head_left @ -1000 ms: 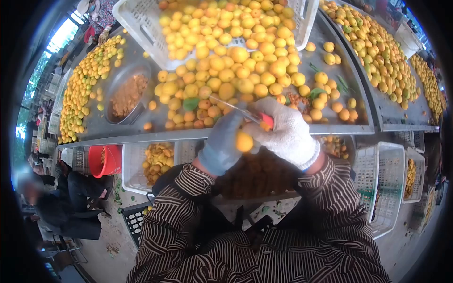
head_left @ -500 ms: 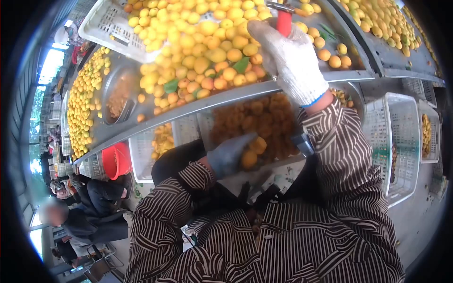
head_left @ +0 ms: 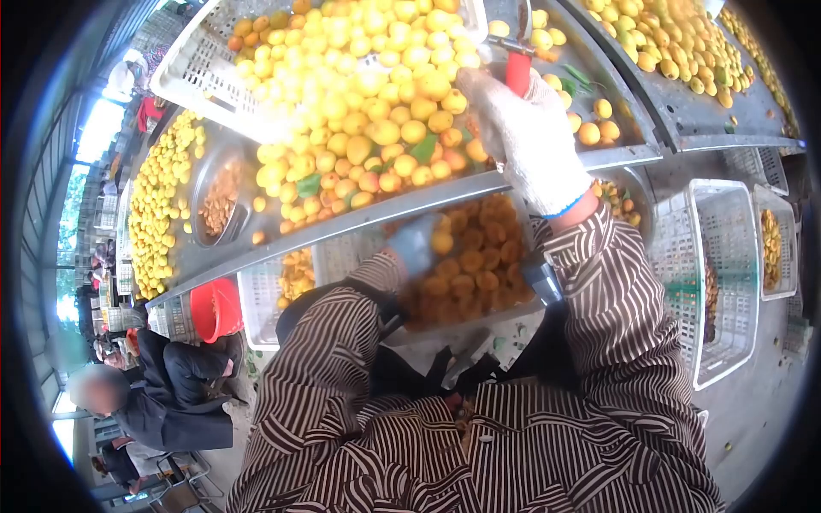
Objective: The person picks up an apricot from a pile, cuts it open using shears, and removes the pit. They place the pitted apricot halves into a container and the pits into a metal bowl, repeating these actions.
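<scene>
My right hand (head_left: 539, 137), in a white knit glove with a blue cuff, is closed around the red handle of a metal tool (head_left: 518, 73) at the table's front edge. The tool's head points away from me, and its exact kind is unclear. Lower down, my left hand (head_left: 415, 244), in a blue-grey glove, is over the left part of a crate of apricot pieces (head_left: 475, 261). Motion smears its fingers, and a bright yellow apricot (head_left: 442, 241) shows right at them. Whole apricots (head_left: 368, 128) with a few green leaves are heaped behind the table edge.
A white crate (head_left: 201, 73) lies tipped on the metal table (head_left: 376, 221), beside a bowl of small brown pieces (head_left: 221, 201). White crates (head_left: 718, 282) stand at the right. A red bucket (head_left: 215, 309) and a seated person (head_left: 175, 385) are at the left.
My left hand has moved up and leftward over the crate; the two apricot pieces seen at its fingers before no longer show there. My right hand keeps its grip on the red-handled tool.
</scene>
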The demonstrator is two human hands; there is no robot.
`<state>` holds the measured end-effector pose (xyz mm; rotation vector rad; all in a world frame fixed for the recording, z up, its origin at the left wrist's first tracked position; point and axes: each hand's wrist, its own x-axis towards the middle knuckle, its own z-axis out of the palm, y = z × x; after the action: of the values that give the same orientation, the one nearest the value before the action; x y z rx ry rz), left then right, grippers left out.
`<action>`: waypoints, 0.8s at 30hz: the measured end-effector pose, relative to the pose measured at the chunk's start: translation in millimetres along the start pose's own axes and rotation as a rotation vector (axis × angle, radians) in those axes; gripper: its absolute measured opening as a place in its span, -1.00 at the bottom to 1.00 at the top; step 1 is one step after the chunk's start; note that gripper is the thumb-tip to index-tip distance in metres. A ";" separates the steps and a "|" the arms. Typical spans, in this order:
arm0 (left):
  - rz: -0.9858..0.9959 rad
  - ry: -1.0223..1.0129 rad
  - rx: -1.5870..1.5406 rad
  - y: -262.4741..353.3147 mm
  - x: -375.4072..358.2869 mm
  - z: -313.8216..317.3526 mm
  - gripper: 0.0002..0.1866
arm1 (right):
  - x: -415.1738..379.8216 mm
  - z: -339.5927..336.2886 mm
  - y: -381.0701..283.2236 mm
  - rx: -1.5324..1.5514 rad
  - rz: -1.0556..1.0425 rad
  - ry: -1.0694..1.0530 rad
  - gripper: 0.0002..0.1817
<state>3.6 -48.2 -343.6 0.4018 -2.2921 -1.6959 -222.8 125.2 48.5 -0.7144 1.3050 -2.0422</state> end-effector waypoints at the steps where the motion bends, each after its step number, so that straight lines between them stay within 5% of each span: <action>1: 0.007 0.001 -0.002 6.3 4.7 -1.3 -0.65 | -1.0 1.3 -0.8 -0.005 -0.005 -0.002 -0.84; 7: -0.623 0.343 -1.213 143.3 68.7 41.4 -0.60 | 3.5 0.3 1.2 -0.031 0.067 -0.022 -0.76; 12: -0.700 0.441 -1.220 212.3 65.4 45.1 -0.61 | 5.1 3.2 4.4 -0.057 0.107 -0.010 -0.77; 14: -0.829 0.187 -0.641 237.5 50.3 39.0 -0.60 | 4.5 2.9 4.8 -0.052 0.079 -0.021 -0.77; 17: -0.998 -0.056 -0.600 250.9 25.7 34.7 -0.58 | 3.6 4.2 0.9 -0.044 0.135 -0.042 -0.79; 21: -0.840 -0.235 -0.454 316.1 3.4 13.8 -0.55 | -1.2 12.0 -2.4 -0.275 0.131 -0.139 -0.81; 23: -0.775 -0.223 -0.696 352.4 0.7 1.5 -0.51 | -2.9 15.7 9.3 -0.268 0.057 -0.225 -0.81; 24: -0.746 -0.221 -0.775 345.9 0.6 -7.5 -0.47 | -3.9 17.3 6.3 -0.499 0.068 -0.245 -0.80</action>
<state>-16.9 41.7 -10.2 0.9882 -1.4472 -2.9105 -206.6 115.6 48.6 -1.0834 1.6787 -1.5225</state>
